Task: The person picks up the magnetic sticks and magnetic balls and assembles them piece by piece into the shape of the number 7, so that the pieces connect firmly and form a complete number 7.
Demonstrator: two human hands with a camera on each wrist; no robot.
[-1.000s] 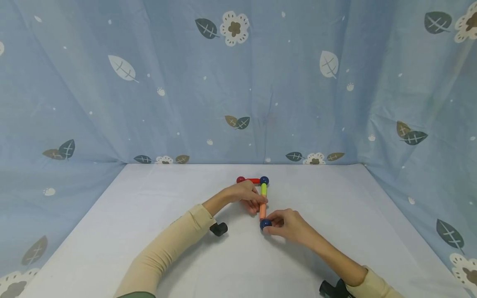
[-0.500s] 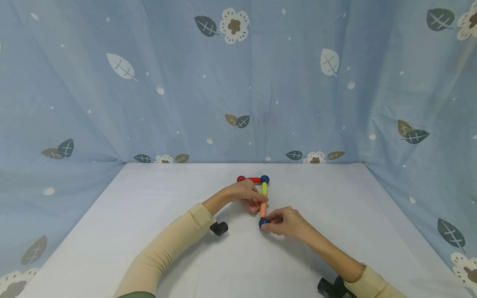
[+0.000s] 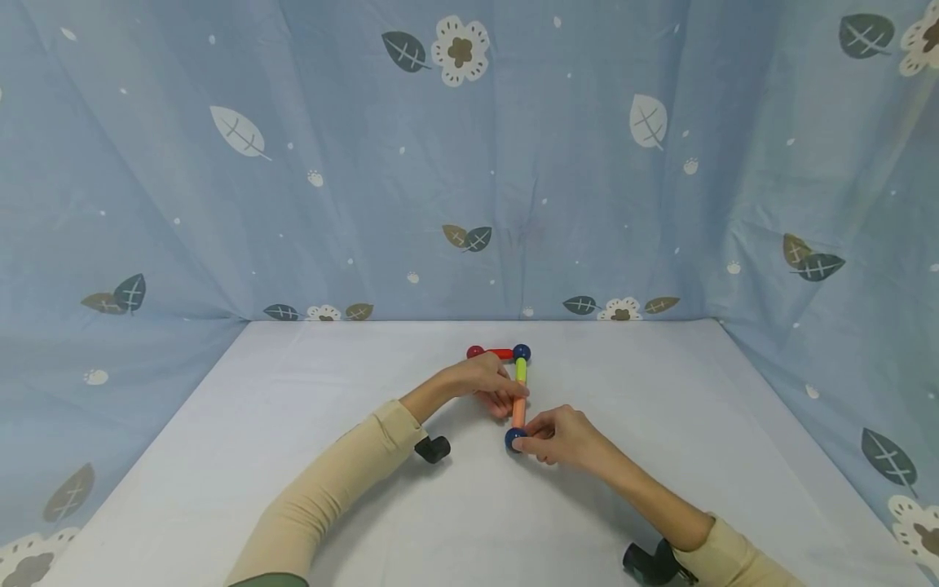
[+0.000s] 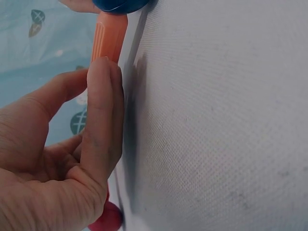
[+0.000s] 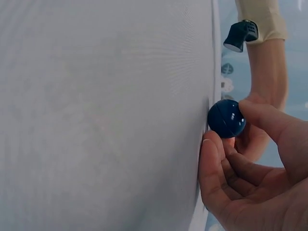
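Note:
An orange rod [image 3: 519, 412] lies on the white table, pinched between the thumb and fingers of my left hand [image 3: 484, 383]. At its near end sits a dark blue ball [image 3: 515, 440], held between thumb and fingers of my right hand [image 3: 568, 440]. The ball meets the rod's end in the left wrist view. A yellow-green rod [image 3: 521, 371] runs on from the orange one to a second blue ball [image 3: 522, 353]. From there a red rod [image 3: 500, 354] goes left to a red ball [image 3: 475, 352]. My left hand covers part of the orange rod.
The white table [image 3: 352, 367] stretches out on both sides of the hands. A blue leaf-patterned curtain [image 3: 411, 179] closes off its back and sides. Black wrist cameras [image 3: 433, 449] hang at both forearms, close over the cloth.
My right hand has shifted slightly left with the near blue ball, which now sits more under the orange rod's end. My left hand stays in place.

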